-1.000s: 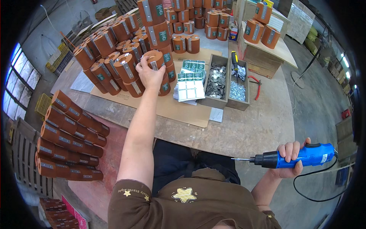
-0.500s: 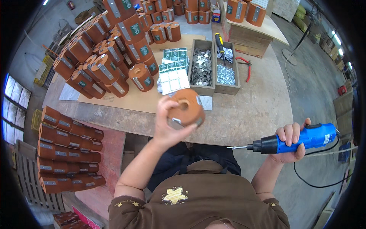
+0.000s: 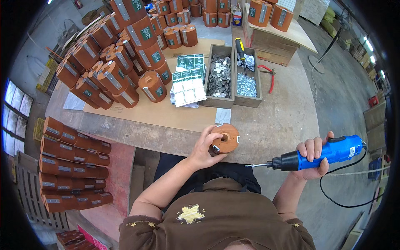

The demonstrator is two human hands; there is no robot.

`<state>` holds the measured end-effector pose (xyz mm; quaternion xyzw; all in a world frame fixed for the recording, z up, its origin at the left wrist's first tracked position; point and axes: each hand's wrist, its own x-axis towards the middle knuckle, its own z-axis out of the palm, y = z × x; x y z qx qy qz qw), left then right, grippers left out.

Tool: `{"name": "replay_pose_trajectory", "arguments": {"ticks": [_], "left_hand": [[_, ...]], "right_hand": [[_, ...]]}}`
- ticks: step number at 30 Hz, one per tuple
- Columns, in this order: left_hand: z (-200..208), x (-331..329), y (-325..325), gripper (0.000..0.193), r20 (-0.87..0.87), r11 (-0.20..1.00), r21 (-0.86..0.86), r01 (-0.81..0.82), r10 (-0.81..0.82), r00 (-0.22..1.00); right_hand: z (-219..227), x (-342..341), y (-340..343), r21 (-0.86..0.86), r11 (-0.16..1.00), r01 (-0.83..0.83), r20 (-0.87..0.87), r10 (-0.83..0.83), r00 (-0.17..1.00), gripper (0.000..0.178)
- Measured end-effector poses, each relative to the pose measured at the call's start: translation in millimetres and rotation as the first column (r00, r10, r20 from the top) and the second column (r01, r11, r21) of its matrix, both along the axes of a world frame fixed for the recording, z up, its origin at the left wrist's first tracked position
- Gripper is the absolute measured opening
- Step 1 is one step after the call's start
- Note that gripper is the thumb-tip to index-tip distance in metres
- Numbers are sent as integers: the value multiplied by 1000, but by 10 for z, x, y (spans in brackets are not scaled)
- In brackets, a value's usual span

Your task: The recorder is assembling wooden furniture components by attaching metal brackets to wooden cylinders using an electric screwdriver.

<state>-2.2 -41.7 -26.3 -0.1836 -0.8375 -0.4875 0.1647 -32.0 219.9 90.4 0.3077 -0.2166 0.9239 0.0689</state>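
Note:
My left hand [image 3: 205,146] is closed round a reddish-brown wooden cylinder [image 3: 230,143] with a hole in its top and small metal plates on its side. It is at the table's front edge; whether it rests on the wood I cannot tell. Out to the right, my right hand [image 3: 313,155] grips a blue electric screwdriver [image 3: 342,151], its bit [image 3: 257,165] pointing left toward the cylinder but apart from it. Beyond the left hand lies a stack of green and white label sheets [image 3: 188,89].
Stacked wooden cylinders [image 3: 112,77] with metal strips fill the table's left. Wooden boxes hold metal plates [image 3: 220,75] and screws [image 3: 246,84], with a yellow-black screwdriver [image 3: 240,49] in one. Red-handled pliers [image 3: 271,81] lie beside them. More cylinders [image 3: 75,166] lie in rows at lower left.
My left hand has brought the wooden cylinder down and to the right, closer to the table's front edge. The electric screwdriver has shifted only slightly left.

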Motion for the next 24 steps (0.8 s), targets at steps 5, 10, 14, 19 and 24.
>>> {"name": "replay_pose_trajectory", "arguments": {"ticks": [5, 10, 14, 19, 24], "left_hand": [[30, -22, -43, 76, 0, 1000, -17, 15, -15, 1000], [23, -15, -159, 90, 77, 962, 274, 14, -37, 996], [220, -272, -378, 65, 33, 869, 485, -94, 89, 995], [606, -1102, -417, 28, 94, 986, 44, -162, 158, 983], [532, -1756, -209, 22, 169, 745, -667, -18, 175, 970]], "right_hand": [[-26, -65, -46, -6, 1000, -22, 22, 22, 1000, 61], [-39, -117, -35, -4, 1000, -8, 9, 8, 1000, 60], [-31, -120, 7, -13, 1000, 16, -7, -16, 1000, 60], [-15, -24, 16, 0, 1000, 20, 4, -20, 1000, 61], [31, 34, 12, 14, 999, 46, -14, -46, 999, 61]]}}
